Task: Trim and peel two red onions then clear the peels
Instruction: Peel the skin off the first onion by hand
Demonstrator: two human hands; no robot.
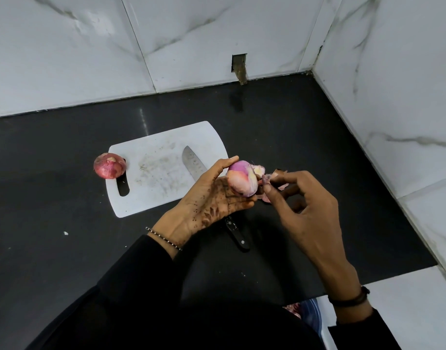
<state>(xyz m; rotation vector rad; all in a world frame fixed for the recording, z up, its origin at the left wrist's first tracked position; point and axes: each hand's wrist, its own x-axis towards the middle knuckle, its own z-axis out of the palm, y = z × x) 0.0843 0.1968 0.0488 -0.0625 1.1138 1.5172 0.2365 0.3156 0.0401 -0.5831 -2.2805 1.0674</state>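
Note:
My left hand (211, 195) grips a partly peeled red onion (242, 180) above the black counter, just right of the white cutting board (156, 170). My right hand (305, 203) pinches a strip of peel (268, 178) at the onion's right side. More loose peel (264, 197) lies on the counter under the hands. A second red onion (109, 165), still in its skin, sits at the board's left edge. A knife lies with its blade (192, 160) on the board and its black handle (238, 236) on the counter, partly hidden by my left hand.
Marble-tiled walls close the black counter (65, 198) at the back and right. A rough hole (239, 68) shows in the back wall. A small white scrap (65, 233) lies on the counter at the left. The counter's front edge runs below my right forearm.

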